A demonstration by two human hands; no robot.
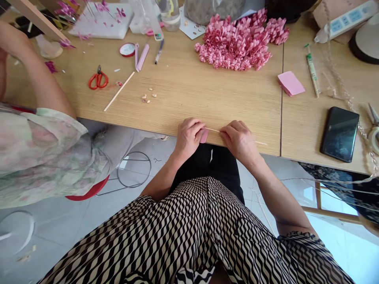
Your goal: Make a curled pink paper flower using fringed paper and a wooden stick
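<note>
At the edge of the wooden table (177, 90), twelve o'clock, fingers of the left hand (188, 138) pinch a pink paper strip (203, 136) against a thin stick (260, 142), the right hand (239, 142) pinching the same stick.

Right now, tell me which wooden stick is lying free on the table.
The thin wooden stick lying diagonally on the tabletop near the red-handled scissors. The other stick is held: it runs between the left hand and right hand.

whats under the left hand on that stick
The left hand covers part of a thin wooden stick, with a pink paper strip showing beside it, over the wooden table edge. How the paper meets the stick is hidden.
</note>
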